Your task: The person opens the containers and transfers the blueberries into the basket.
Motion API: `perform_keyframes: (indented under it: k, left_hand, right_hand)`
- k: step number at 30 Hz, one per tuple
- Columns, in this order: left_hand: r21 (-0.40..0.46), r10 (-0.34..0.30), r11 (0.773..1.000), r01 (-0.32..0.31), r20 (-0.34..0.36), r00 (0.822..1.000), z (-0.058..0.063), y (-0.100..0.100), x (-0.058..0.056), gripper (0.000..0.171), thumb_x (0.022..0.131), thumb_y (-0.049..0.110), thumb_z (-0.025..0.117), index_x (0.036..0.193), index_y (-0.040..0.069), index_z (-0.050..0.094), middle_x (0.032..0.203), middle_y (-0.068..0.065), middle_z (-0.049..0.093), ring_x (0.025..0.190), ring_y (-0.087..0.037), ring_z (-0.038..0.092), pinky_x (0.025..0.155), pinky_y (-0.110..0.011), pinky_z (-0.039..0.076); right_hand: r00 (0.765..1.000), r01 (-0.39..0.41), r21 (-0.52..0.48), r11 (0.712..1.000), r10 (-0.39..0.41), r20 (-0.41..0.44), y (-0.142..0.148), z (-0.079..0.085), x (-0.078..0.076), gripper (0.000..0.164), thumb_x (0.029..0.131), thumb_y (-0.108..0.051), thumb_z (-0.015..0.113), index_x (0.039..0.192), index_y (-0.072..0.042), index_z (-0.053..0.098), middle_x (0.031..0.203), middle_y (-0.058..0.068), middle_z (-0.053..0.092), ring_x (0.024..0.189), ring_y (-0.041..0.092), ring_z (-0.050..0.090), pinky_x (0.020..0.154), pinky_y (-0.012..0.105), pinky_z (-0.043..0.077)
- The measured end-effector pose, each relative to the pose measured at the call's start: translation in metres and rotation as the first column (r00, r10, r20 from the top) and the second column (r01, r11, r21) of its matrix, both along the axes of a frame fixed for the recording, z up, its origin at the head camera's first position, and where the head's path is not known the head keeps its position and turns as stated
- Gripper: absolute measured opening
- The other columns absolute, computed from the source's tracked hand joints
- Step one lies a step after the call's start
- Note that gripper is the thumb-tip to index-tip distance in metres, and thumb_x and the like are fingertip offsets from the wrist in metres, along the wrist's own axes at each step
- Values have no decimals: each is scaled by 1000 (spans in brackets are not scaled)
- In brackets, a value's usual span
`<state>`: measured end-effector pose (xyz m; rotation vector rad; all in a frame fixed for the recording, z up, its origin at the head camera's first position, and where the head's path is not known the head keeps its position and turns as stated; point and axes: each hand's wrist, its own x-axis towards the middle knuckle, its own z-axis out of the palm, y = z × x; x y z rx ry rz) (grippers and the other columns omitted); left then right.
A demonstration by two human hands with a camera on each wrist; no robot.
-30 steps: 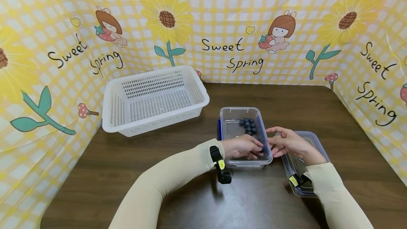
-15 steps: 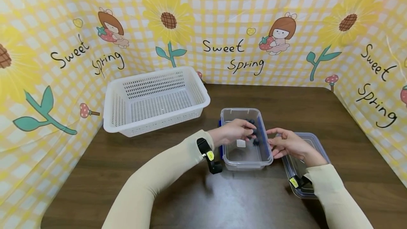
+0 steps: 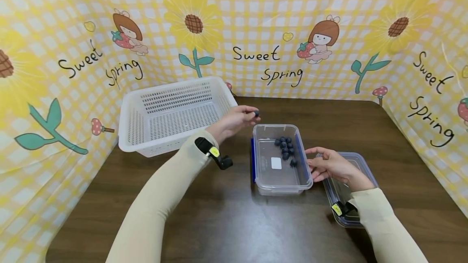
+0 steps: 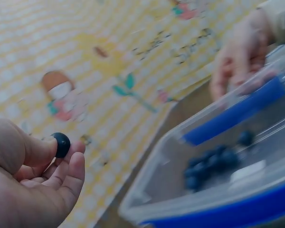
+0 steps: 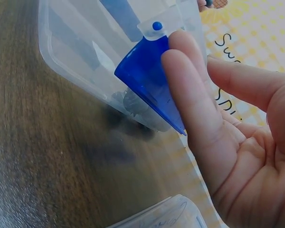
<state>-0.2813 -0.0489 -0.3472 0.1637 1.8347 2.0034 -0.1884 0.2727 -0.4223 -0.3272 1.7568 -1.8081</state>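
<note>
My left hand (image 3: pixel 234 121) pinches a blueberry (image 3: pixel 257 113) between thumb and fingers, held up near the right end of the white basket (image 3: pixel 175 141). In the left wrist view the same blueberry (image 4: pixel 61 145) shows dark and round at the fingertips. A clear plastic box (image 3: pixel 263 192) with blue side latches stands to the right, with several blueberries (image 3: pixel 285 149) and a white label inside. Against the box's right side rest the extended fingers of my right hand (image 3: pixel 334 167). The right wrist view shows them at the blue latch (image 5: pixel 149 69).
A clear lid (image 3: pixel 352 161) lies on the brown table (image 3: pixel 226 222) under my right wrist, right of the box. The perforated basket stands back left. A yellow checked cloth (image 3: pixel 248 11) with printed flowers closes off the back and sides.
My left hand has come up out of the box with a blueberry and moved left and away toward the basket. The right hand stays at the box's side.
</note>
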Motion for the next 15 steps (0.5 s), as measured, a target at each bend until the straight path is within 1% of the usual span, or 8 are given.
perform_keyframes:
  k: [2, 3, 6, 8, 9, 12, 15]
  left_hand:
    - [9, 24, 1000, -24, 2, 1000, 3, -12, -8, 36, 104, -4, 41, 139, -14, 42, 111, -15, 56, 93, -16, 60, 96, -31, 50]
    - [17, 40, 999, -40, 8, 999, 5, -18, -11, 37, 105, -3, 41, 140, -13, 41, 114, -16, 55, 92, -15, 59, 96, -29, 49]
    - [49, 99, 994, -100, 31, 995, 10, -36, -20, 40, 106, -1, 40, 144, -12, 39, 129, -21, 51, 96, -16, 58, 105, -31, 46]
    - [87, 149, 984, -153, 52, 987, 14, -48, -25, 42, 105, -1, 40, 146, -10, 37, 141, -24, 44, 101, -18, 57, 110, -33, 41]
    - [113, 178, 976, -185, 64, 982, 16, -55, -28, 43, 105, -2, 40, 147, -8, 37, 147, -25, 41, 105, -20, 57, 111, -33, 41]
    - [187, 258, 944, -272, 94, 962, 20, -77, -37, 45, 105, -2, 40, 150, -5, 36, 153, -24, 35, 117, -23, 54, 112, -32, 39]
    - [259, 328, 898, -355, 142, 934, 24, -100, -47, 47, 105, -1, 40, 151, -1, 34, 156, -21, 33, 130, -23, 48, 112, -29, 39]
  right_hand:
    - [1000, 5, 5, 1000, -5, 3, 1, 0, 1, 40, 102, -4, 53, 137, 5, 35, 84, 11, 69, 67, 16, 71, 64, 31, 62]
    - [1000, 6, 6, 1000, -6, 5, 1, 0, 1, 39, 102, -4, 53, 136, 4, 36, 84, 11, 69, 66, 16, 71, 64, 31, 62]
    - [1000, 4, 1, 1000, -4, 5, 2, -1, 0, 37, 102, -4, 53, 135, 3, 37, 84, 11, 69, 67, 16, 71, 64, 31, 62]
    - [1000, 0, -6, 1000, 0, 4, 2, -1, 0, 37, 103, -3, 53, 136, 2, 37, 85, 11, 69, 67, 16, 71, 64, 31, 62]
    - [1000, -3, -9, 1000, 3, 3, 2, -2, 0, 37, 103, -3, 52, 136, 3, 37, 85, 11, 70, 68, 16, 71, 64, 32, 62]
    - [1000, -3, -12, 1000, 3, 5, 2, -2, -1, 39, 103, -3, 52, 137, 4, 35, 85, 11, 70, 68, 17, 72, 65, 32, 62]
    - [1000, 1, -5, 1000, -1, 5, 2, -2, -1, 41, 103, -3, 52, 138, 6, 33, 85, 11, 69, 68, 17, 71, 65, 33, 62]
